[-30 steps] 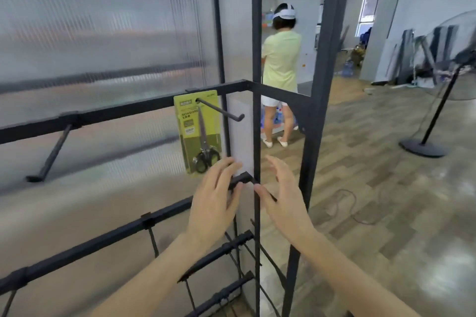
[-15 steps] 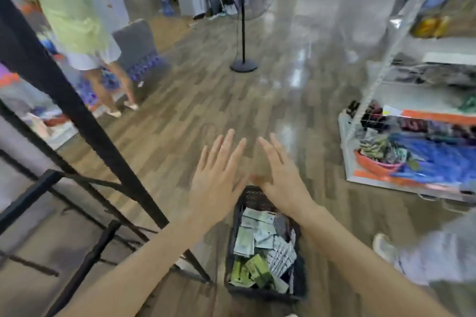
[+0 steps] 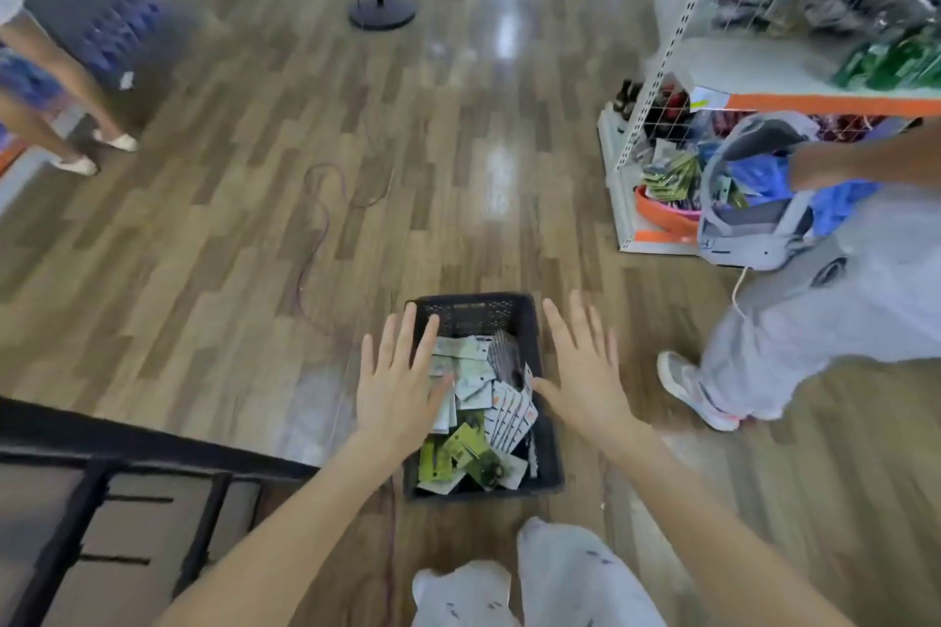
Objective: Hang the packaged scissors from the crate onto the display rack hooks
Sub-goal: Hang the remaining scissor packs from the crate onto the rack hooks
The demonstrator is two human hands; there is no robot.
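Observation:
A black plastic crate (image 3: 471, 312) stands on the wooden floor below me, filled with several carded packages, pale ones at the top and yellow-green scissor packs (image 3: 461, 453) at its near end. My left hand (image 3: 394, 384) hovers over the crate's left side with fingers straight and spread, holding nothing. My right hand (image 3: 585, 372) is spread the same way over the crate's right edge, also empty. The black display rack (image 3: 102, 453) shows only as bars at the lower left.
A person in grey trousers (image 3: 814, 321) stands close on the right, holding a white headset. A white shelf unit (image 3: 713, 82) with goods is at the right rear. Another person's legs (image 3: 61, 117) are at the far left. A cable (image 3: 315, 239) lies on the floor; a fan base (image 3: 382, 13) stands beyond.
My view swung from the rack, where one scissor pack hangs on a hook, down to the crate on the floor. Both empty hands moved with it and spread apart over the crate.

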